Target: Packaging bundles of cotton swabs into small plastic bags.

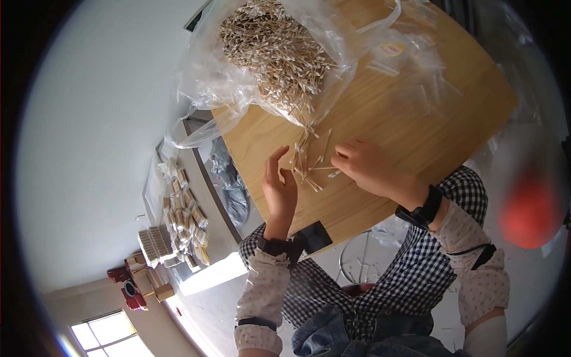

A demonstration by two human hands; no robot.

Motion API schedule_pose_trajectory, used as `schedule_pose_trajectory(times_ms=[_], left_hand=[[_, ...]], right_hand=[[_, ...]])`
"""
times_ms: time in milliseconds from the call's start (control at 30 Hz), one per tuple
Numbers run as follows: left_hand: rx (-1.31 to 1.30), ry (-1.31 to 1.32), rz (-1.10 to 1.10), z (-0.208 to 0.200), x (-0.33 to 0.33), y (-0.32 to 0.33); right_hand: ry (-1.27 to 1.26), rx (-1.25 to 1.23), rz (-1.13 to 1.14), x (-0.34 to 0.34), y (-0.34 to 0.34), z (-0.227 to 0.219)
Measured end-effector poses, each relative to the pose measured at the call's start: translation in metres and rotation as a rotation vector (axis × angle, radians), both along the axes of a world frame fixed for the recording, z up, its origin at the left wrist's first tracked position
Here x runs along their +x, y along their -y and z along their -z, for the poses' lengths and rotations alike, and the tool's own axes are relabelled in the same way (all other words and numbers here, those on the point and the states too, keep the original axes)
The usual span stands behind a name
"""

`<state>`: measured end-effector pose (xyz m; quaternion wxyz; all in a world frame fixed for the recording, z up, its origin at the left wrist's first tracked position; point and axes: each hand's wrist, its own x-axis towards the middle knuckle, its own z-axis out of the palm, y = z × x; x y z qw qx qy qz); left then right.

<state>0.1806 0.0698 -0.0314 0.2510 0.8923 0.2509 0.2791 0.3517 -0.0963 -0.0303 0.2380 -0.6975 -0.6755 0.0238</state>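
Observation:
A large heap of cotton swabs (276,53) with wooden sticks and white tips lies in an open clear plastic bag (205,89) on the wooden table. From the bag's mouth a small loose bunch of swabs (302,156) trails toward me. My left hand (281,187) is beside this bunch on its left, thumb and fingers apart, holding nothing. On the other side, my right hand (363,165) has its fingers curled in a pinch. A swab stick reaches to those fingertips, and a white tip shows just below them. The fingers partly hide what they grip.
Clear plastic sleeves (416,65) lie at the table's far right. A black phone (313,237) rests at the near edge of the wooden table (380,208). To the left, a lower surface holds many small packs of swabs (185,217). A blurred red object (529,211) appears at far right.

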Motion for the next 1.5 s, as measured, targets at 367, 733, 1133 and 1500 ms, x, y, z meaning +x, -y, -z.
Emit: schedule_pose_trajectory(times_ms=[367,733,1133,1500], left_hand=[[-0.002,0.002,0.111,0.015,0.037,0.010],[0.037,-0.140,0.028,-0.005,-0.011,0.031],[-0.152,-0.325,-0.262,-0.011,-0.026,0.032],[-0.332,-0.219,-0.142,-0.012,-0.023,0.020]], right_hand=[[0.058,0.233,0.023,0.005,-0.022,0.007],[0.001,0.113,-0.032,0.013,-0.017,0.009],[0.019,0.153,-0.033,0.012,-0.018,0.011],[0.046,0.209,-0.012,0.019,-0.014,0.015]])
